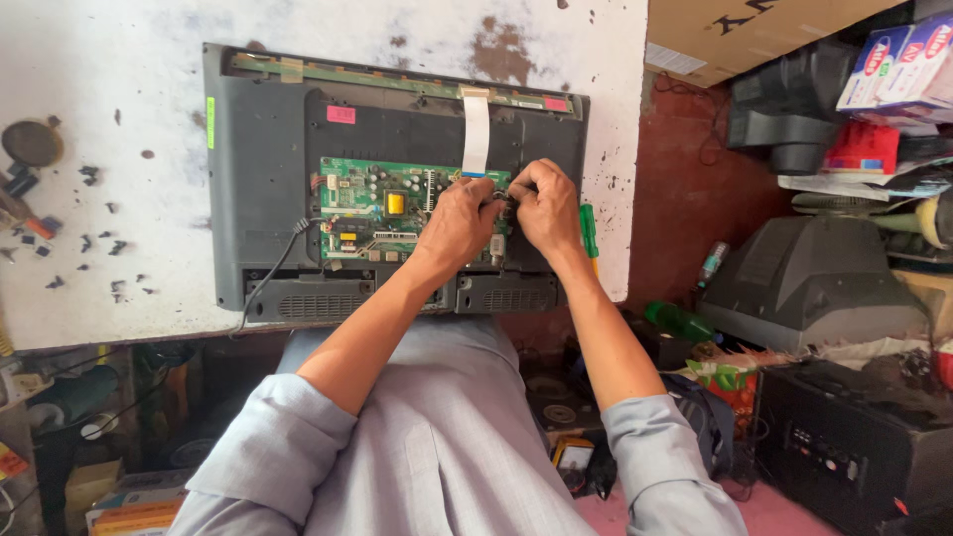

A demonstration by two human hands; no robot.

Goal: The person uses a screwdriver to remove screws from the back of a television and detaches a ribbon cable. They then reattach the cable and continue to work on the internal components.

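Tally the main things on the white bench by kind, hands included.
Hands: 2 (left, right)
Monitor chassis: 1
Green board: 1
White ribbon cable: 1
Green-handled screwdriver: 1
Total: 6

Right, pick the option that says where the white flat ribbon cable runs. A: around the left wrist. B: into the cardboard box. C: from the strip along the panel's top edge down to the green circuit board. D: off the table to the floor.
C: the white ribbon cable drops from the top strip to the green circuit board, ending just above both hands, left hand and right hand.
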